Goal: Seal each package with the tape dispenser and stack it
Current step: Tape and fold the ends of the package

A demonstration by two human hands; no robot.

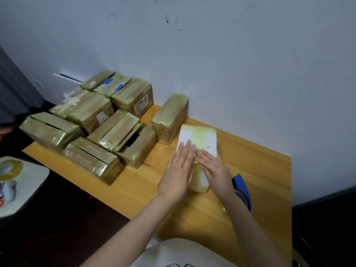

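A white package (200,137) wrapped in yellowish tape lies on the wooden table (260,170) near the wall. My left hand (179,170) lies flat on its near left part, fingers straight. My right hand (213,166) presses flat on its near right part. The blue tape dispenser (243,189) rests on the table just right of my right forearm, partly hidden by it. A taped brown package (170,118) stands beside the white one, toward the wall.
Several taped brown boxes (92,130) are piled on the table's left half, some with open slots on top. A roll of tape (9,169) lies on a white surface at the far left. The wall runs close behind the table.
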